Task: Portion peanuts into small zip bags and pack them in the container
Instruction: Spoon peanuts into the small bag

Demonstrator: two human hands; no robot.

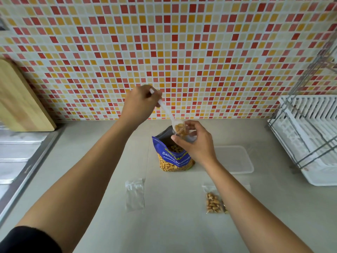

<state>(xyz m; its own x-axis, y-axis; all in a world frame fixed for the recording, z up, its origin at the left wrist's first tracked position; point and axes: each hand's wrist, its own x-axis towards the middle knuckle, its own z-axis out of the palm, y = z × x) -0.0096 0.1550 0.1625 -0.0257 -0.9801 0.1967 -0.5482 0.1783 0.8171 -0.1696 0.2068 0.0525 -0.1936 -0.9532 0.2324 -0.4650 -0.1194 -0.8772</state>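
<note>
A blue bag of salted peanuts [173,157] stands open on the counter. My left hand [140,105] holds a white plastic spoon [166,111] loaded with peanuts, its bowl tipped at the mouth of a small clear zip bag [188,136]. My right hand [196,141] pinches that zip bag just above the peanut bag's opening. An empty zip bag [135,194] lies flat at the front left. A filled zip bag of peanuts [213,202] lies at the front right, partly under my right forearm. A clear rectangular container [237,159] sits right of the peanut bag.
A white dish rack [308,136] with a metal frame stands at the right. A wooden cutting board [20,99] leans on the tiled wall at left, above a steel sink drainer [16,156]. The counter [173,230] is pale grey.
</note>
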